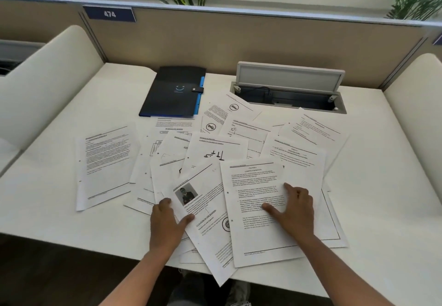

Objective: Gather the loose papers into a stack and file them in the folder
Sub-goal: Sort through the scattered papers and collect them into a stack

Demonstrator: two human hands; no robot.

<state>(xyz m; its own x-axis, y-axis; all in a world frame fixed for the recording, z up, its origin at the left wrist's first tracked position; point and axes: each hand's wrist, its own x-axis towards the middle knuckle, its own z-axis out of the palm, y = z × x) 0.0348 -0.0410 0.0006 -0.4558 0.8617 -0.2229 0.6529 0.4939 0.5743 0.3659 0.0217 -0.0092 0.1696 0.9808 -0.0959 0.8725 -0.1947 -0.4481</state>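
Observation:
Several loose printed papers [215, 152] lie fanned and overlapping across the white desk [382, 186]. One sheet [105, 164] lies apart at the left. A dark folder [174, 91] with a snap strap and blue tabs lies shut at the back, left of centre. My left hand [165, 224] pinches the edge of a tilted sheet with a small photo [203, 219] between thumb and fingers. My right hand [294, 210] rests flat, fingers spread, on the top text page [258, 198] near the front edge.
An open cable box [289, 97] with a raised grey lid is set into the desk at the back right. Cream side dividers [47, 78] flank the desk. A tan back partition carries a blue sign reading 474 [109, 14]. Some sheets overhang the front edge.

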